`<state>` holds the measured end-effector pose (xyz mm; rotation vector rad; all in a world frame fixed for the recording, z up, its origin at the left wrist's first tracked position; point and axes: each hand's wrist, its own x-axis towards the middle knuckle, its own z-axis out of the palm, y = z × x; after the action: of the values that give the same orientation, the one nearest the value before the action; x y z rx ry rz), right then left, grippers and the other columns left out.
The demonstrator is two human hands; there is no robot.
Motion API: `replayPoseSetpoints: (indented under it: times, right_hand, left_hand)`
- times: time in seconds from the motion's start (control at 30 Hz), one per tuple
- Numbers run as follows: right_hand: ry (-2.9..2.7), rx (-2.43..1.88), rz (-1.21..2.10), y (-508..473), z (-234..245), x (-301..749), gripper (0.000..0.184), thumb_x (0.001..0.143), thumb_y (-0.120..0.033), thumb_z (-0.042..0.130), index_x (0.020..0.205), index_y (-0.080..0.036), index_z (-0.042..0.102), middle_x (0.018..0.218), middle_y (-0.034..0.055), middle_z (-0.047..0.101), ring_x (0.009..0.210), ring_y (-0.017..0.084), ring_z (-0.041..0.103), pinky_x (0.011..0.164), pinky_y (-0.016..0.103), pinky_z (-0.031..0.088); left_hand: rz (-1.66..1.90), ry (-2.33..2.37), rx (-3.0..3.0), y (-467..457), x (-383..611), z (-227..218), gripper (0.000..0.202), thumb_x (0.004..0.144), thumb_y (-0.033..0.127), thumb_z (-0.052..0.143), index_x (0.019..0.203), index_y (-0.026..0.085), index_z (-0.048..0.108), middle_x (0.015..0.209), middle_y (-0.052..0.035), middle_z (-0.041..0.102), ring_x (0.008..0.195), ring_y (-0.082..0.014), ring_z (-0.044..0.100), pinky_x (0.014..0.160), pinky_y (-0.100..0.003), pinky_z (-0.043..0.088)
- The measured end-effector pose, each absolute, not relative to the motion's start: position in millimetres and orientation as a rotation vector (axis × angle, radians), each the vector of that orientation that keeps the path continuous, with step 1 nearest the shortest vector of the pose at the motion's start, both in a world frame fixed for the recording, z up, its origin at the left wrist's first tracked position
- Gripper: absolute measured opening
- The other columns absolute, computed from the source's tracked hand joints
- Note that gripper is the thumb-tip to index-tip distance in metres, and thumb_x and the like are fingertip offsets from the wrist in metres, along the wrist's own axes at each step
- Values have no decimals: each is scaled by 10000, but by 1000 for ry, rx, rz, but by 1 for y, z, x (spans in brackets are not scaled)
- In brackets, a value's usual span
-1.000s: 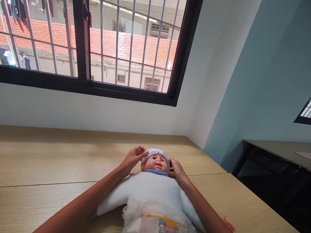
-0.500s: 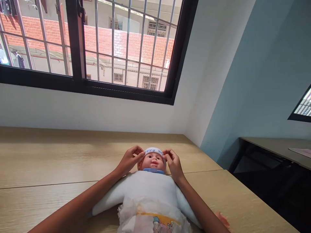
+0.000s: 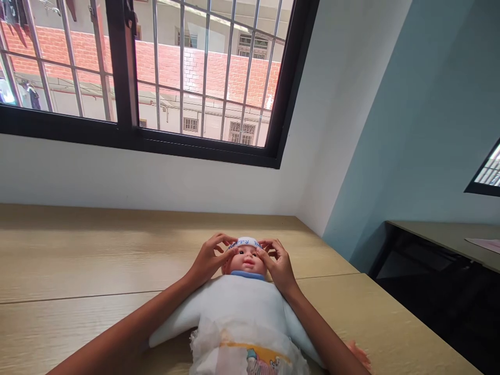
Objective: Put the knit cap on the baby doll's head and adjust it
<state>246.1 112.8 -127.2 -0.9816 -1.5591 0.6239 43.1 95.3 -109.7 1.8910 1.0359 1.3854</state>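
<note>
At the bottom edge of my view, the diaper (image 3: 250, 354), with its orange band and cartoon print, sits around the waist of the doll (image 3: 238, 299). The doll lies on its back on the pale wooden bench (image 3: 78, 250), its head away from me, its white sleeves spread and a blue collar (image 3: 248, 274) at its neck. Farther up, I have my left grip (image 3: 207, 260) and right grip (image 3: 282, 266) on either side of its head. Each has curled fingers at the edge of the white hat (image 3: 245, 242), which bears blue lettering, and a thumb lower, beside an eye; I cannot tell whether either one pinches the cloth. Off to the right, a dark bench (image 3: 441, 234) carries a sheet (image 3: 484, 245). Behind my bench rises the white wall (image 3: 156, 179), with a black-framed window (image 3: 128, 125); through its bars (image 3: 182, 67) I see red brick (image 3: 167, 62) outside.
</note>
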Motion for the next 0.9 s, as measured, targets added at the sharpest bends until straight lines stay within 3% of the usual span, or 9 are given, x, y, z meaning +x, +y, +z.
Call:
replayPoseSetpoints:
  times: [0.23,0.5,0.73,0.9]
  right_hand:
    - [-1544,-995,755,116,-122,241,324,705,-418,618,926,-188,675,950,68,584,729,159,519,673,281,453]
    - [-1498,-1036,837,121,-116,234,268,673,-367,611,831,-157,666,873,68,632,752,175,540,692,284,452]
    - [-1456,-987,836,123,-127,236,302,666,-404,644,854,-168,648,844,48,616,725,163,536,688,279,448]
    - [-1455,-972,819,119,-126,237,322,672,-408,641,893,-174,647,865,42,586,708,149,519,650,259,444]
  left_hand:
    - [1380,1068,1894,100,57,-101,272,765,410,600,932,216,692,941,-67,588,872,-199,564,631,-254,446]
    - [1395,1179,1803,105,66,-97,220,710,395,622,739,179,658,855,-49,598,762,-185,550,620,-270,433]
    - [1430,1144,1833,104,67,-102,162,745,347,591,788,200,640,881,-42,597,831,-191,550,693,-275,436]
    - [1391,1081,1860,101,66,-103,217,790,356,564,940,236,666,994,-57,585,945,-209,556,708,-267,453]
